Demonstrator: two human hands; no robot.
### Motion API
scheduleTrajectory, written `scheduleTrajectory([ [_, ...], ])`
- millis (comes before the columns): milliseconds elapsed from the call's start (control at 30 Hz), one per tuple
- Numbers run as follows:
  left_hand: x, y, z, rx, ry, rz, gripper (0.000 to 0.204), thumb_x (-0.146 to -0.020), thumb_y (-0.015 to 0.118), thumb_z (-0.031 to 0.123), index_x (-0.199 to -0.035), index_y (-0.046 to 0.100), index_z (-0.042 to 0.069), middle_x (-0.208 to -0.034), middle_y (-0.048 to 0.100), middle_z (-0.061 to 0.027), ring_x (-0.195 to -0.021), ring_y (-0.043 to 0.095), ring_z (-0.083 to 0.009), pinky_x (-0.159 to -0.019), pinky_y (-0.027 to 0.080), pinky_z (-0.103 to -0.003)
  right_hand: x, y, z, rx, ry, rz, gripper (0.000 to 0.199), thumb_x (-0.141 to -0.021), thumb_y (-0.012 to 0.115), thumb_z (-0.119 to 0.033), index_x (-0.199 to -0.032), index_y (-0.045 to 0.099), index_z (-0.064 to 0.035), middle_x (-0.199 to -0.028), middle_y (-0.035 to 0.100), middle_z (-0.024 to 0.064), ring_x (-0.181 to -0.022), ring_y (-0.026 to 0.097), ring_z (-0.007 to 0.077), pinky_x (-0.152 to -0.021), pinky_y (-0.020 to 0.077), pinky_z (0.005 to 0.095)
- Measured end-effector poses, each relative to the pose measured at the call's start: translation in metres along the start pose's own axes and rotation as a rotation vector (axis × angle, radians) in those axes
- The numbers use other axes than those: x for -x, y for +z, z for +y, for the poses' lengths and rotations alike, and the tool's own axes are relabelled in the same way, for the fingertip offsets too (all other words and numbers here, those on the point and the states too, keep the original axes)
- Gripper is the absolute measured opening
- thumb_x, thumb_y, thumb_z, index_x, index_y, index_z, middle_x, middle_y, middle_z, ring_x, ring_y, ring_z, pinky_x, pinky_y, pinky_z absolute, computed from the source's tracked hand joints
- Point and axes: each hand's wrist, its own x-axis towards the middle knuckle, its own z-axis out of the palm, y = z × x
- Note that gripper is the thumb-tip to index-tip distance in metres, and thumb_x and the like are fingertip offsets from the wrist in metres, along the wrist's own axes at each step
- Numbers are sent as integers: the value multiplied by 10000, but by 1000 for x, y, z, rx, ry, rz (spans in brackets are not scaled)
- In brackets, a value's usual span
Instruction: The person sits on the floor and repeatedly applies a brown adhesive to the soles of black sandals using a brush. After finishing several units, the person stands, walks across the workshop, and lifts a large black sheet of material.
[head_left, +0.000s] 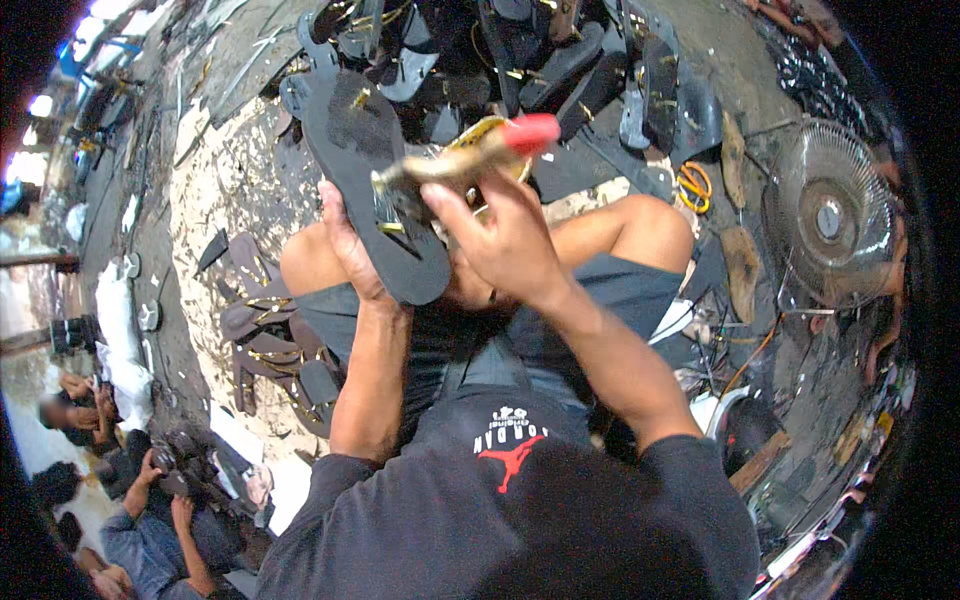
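My left hand (350, 245) is closed on the edge of a long black sandal sole (345, 135), holding it tilted above my lap. Gold-coloured fittings and a slot show on the sole. My right hand (510, 245) grips a tan tool with a red end (460, 165), smeared by motion, so its kind is unclear. The tool's pale tip reaches over the sole's right edge; whether it touches cannot be told. A yellow-gold curved piece partly shows behind the tool. Beyond both hands lies a heap of dark sandals (570, 75) with gold fittings.
Brown straps or sandal pieces (270, 330) lie left of my knee. A standing fan (828, 220) is at the right, near yellow-handled scissors (693, 187). Wooden foot-shaped pieces (740, 270) lie between the fan and my right knee. Another person (165, 530) works at lower left.
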Motion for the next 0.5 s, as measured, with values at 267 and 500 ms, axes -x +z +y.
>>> scheduleTrajectory([
  [267,-3,-6,24,142,-93,-122,605,-1008,456,537,-1379,516,63,-1296,620,-170,-1159,611,-326,-992,498,-487,-7,7,9,165,-409,-18,287,-848,745,-118,-1130,690,-124,-1072,683,83,-999,628,299,-845,483,418],
  [500,-5,-10,-5,201,-206,-14,582,-989,485,582,-1321,595,116,-1259,647,-147,-1110,647,-247,-967,536,-411,-51,-13,17,322,-572,-119,203,-842,716,-223,-985,639,-102,-887,630,108,-828,612,327,-734,477,435],
])
